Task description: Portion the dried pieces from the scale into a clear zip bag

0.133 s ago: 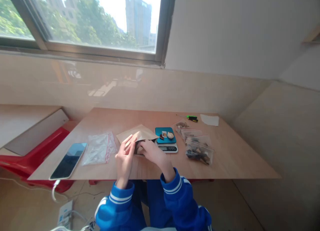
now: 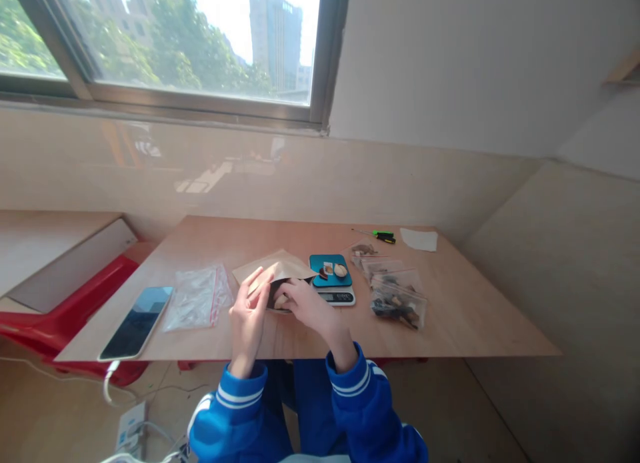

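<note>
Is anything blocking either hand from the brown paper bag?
Nothing visible does: the left hand and the right hand both touch the brown paper bag at its near, open end.

The left hand (image 2: 249, 316) and the right hand (image 2: 303, 304) were bare. Each came out of a bright blue jacket sleeve of loose, slightly creased cloth. The left sleeve (image 2: 235, 416) and the right sleeve (image 2: 373, 416) both ended in a snug blue cuff ringed with thin white stripes. Between the sleeves showed darker blue trousers (image 2: 303, 396).
</note>
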The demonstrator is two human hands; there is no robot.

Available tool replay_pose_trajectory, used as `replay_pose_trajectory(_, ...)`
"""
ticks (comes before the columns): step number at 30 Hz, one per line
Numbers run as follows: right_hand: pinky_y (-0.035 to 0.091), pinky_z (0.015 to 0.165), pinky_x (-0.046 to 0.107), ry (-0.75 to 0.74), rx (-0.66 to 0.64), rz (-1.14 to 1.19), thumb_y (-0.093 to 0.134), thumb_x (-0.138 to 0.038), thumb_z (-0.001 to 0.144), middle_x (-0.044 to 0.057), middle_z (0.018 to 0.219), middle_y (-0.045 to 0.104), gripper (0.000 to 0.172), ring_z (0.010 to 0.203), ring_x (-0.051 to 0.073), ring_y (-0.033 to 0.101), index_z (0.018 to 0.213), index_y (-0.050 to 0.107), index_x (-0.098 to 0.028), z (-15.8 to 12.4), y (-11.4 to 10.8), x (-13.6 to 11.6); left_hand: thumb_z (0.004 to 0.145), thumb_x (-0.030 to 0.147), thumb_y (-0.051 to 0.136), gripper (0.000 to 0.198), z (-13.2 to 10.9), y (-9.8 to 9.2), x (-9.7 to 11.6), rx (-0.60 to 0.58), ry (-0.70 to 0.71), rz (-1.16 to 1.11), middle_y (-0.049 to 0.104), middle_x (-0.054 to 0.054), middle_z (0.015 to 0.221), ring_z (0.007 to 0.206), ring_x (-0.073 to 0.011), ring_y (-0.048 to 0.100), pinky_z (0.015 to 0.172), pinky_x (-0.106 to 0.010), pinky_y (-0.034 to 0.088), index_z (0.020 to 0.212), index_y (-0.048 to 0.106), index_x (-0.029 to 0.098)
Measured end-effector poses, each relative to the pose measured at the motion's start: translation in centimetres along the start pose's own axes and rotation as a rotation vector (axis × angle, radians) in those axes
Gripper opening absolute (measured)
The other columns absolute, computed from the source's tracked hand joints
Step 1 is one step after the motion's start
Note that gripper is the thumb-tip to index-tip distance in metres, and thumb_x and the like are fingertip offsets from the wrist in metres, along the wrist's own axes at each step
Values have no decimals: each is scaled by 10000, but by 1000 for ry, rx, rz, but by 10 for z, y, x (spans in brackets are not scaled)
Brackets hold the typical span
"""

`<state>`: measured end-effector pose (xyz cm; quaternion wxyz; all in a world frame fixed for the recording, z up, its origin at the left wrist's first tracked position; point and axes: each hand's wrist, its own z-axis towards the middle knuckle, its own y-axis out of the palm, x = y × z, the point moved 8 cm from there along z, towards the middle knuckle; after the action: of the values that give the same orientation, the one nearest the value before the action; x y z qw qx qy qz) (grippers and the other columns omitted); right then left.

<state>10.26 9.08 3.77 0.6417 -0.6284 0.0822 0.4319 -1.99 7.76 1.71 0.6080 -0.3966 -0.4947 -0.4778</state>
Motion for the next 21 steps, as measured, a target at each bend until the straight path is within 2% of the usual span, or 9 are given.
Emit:
replay_pose_trajectory(3, 463, 933, 344, -15, 38, 13, 548, -22, 856, 56, 1019, 637, 218, 1037, 203, 576, 910, 666, -197, -3, -4, -4, 867, 399, 584, 444, 3, -2, 0, 0, 6, 11, 699, -81, 1182, 1134, -239, 636, 977, -400, 519, 1288, 539, 268)
replay_pose_trajectory(10, 486, 913, 318, -118, 226, 63, 519, -59, 897, 58, 983, 640, 228, 995, 183, 593, 961, 693, -192, -8, -12, -4, 864, 411, 587, 455, 7, -3, 6, 22, 4, 43, 715, -80, 1144, 1089, -231, 661, 971, -386, 517, 1288, 538, 253)
replay_pose_trajectory(14, 502, 899, 309, -177, 357, 265, 598, -168, 885, 45, 978, 684, 159, 987, 178, 619, 986, 706, -226, -15, -22, -5, 870, 415, 577, 466, 9, 2, 4, -19, 6, -6, 697, -102, 1181, 1118, -237, 645, 973, -405, 516, 1297, 515, 240)
replay_pose_trajectory(17, 525, 864, 313, -69, 557, 481, 698, -283, 815, 48, 1026, 698, 238, 958, 186, 641, 1047, 681, -231, -24, -41, 19, 867, 415, 582, 463, 10, 1, 2, -17, 2, -17, 700, -108, 1173, 1124, -240, 642, 980, -414, 511, 1288, 517, 235)
replay_pose_trajectory(21, 547, 790, 322, 123, 803, 631, 704, -377, 774, 81, 1055, 688, 414, 905, 195, 666, 1130, 600, -194, -28, -74, 92, 868, 408, 584, 437, 10, -4, 4, 20, 11, 23, 718, -93, 1136, 1112, -232, 649, 1004, -406, 490, 1265, 541, 230)
